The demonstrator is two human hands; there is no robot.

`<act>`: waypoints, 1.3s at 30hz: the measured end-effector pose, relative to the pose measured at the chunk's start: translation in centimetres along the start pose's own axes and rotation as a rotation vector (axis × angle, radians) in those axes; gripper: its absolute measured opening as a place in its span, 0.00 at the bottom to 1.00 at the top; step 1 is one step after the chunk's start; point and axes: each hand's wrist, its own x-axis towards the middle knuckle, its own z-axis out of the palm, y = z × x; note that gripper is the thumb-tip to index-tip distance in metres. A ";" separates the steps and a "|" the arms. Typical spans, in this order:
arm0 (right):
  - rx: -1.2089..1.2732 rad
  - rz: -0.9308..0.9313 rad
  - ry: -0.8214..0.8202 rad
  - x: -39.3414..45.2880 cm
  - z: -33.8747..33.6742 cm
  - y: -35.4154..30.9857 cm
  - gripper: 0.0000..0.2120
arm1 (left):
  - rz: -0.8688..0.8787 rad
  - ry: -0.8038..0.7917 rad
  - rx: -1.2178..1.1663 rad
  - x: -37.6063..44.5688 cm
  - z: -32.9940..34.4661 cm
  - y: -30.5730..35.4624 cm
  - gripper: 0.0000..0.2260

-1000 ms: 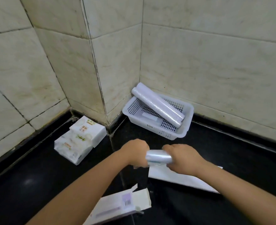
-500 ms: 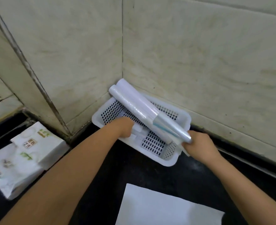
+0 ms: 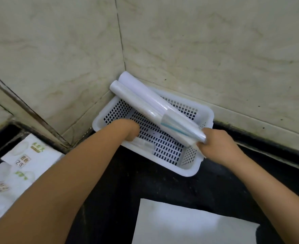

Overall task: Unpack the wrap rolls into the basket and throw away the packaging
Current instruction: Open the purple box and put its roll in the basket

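Nearest the camera, a white sheet of paper [image 3: 189, 224] lies flat on the black counter [image 3: 120, 182], between the two forearms. At the left edge, two white soft packs [image 3: 20, 169] with green printing sit on the counter, one overlapping the other, close to the tiled wall.

Further in, a white perforated basket [image 3: 189, 171] stands pushed into the corner where the two tiled walls [image 3: 215, 50] meet. The left hand [image 3: 127, 131] reaches over the basket's near rim and into it; its fingers are curled down out of sight, so whether they hold something cannot be told. A small white piece [image 3: 145, 144] lies on the basket floor just beside that hand.

The right hand [image 3: 217, 143] is at the basket's right near corner, its fingers closed around the end of a shiny clear wrap roll [image 3: 182, 126] with a thin blue line along it. That roll lies slanted across the basket, on top of two longer white rolls [image 3: 138, 97]. These two lie side by side along the same diagonal, their far ends sticking out over the basket's back rim and touching the wall corner.
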 end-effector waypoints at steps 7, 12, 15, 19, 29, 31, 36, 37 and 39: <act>-0.058 -0.119 -0.076 3.1 0.9 -4.4 0.08 | 0.067 -0.181 -0.051 -2.0 -0.3 -1.9 0.21; -0.028 -0.091 -0.090 4.2 1.5 -4.4 0.10 | 0.019 -0.118 0.009 -0.7 -0.6 -0.8 0.23; -0.036 -0.094 -0.106 4.2 1.8 -4.3 0.09 | 0.038 -0.034 0.102 -0.4 -0.1 -0.1 0.16; -0.085 -0.126 -0.091 4.0 2.3 -4.3 0.10 | 0.077 0.102 0.085 -1.5 -0.4 -1.0 0.12; -0.325 -0.237 0.000 5.3 7.1 -7.9 0.26 | -0.073 0.847 0.099 -8.4 1.2 -4.3 0.13; -0.438 -0.277 -0.006 6.1 8.4 -8.5 0.29 | -0.100 1.075 0.056 -7.8 1.9 -4.5 0.15; -0.291 -0.295 -0.314 7.5 9.5 -7.3 0.28 | -0.049 1.058 0.191 -5.6 1.6 -2.8 0.05; -0.212 -0.298 -0.370 7.5 9.1 -6.8 0.27 | -0.027 0.942 0.185 -5.0 1.6 -2.5 0.05; -0.042 -0.289 -0.469 7.3 8.1 -6.0 0.28 | -0.032 0.650 0.156 -3.4 2.0 -2.1 0.09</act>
